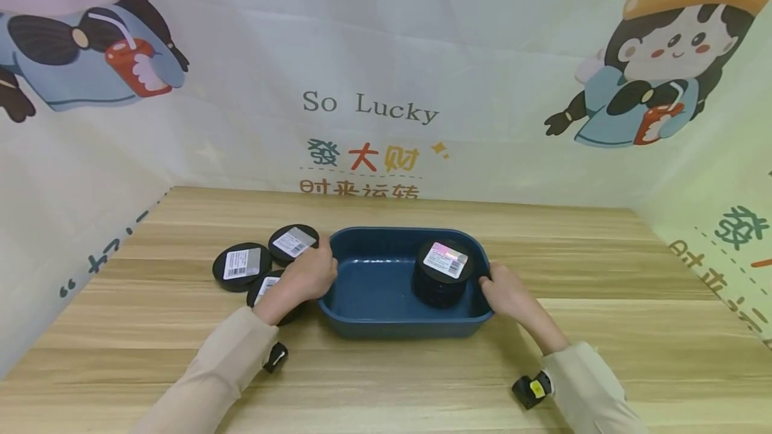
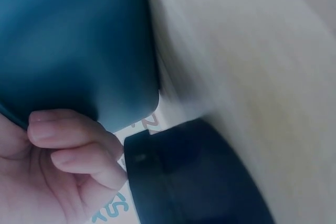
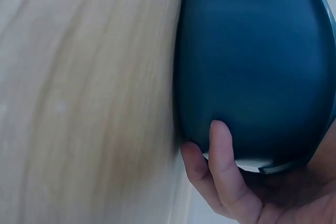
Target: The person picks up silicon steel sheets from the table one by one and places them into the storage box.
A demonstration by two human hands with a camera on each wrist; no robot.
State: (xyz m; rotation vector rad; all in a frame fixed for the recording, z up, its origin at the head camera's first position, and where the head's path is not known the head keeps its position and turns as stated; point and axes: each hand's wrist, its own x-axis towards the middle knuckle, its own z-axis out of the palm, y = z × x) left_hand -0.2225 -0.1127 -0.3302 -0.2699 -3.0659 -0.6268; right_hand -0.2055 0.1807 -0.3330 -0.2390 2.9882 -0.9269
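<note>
A dark blue oblong plastic basin [image 1: 374,286] with rounded corners sits between both hands. Its left end is gripped at the rim by my left hand [image 1: 310,270], whose curled fingers [image 2: 73,129] lie against the outer wall. My right hand [image 1: 509,293] holds the opposite end, thumb at the rim and fingers [image 3: 223,150] on the outside. Inside the basin, toward the right, stands a stack of round black containers [image 1: 437,292], the top one bearing a white label. One more black round container [image 2: 194,177] is right by the left hand's knuckles.
Left of the basin, round black containers with white labels lie on the wooden table [image 1: 543,353]: one at far left [image 1: 242,265], one behind the hand [image 1: 293,243], one partly hidden by the left wrist [image 1: 265,285]. A printed cloth [image 1: 512,86] hangs behind and along the sides.
</note>
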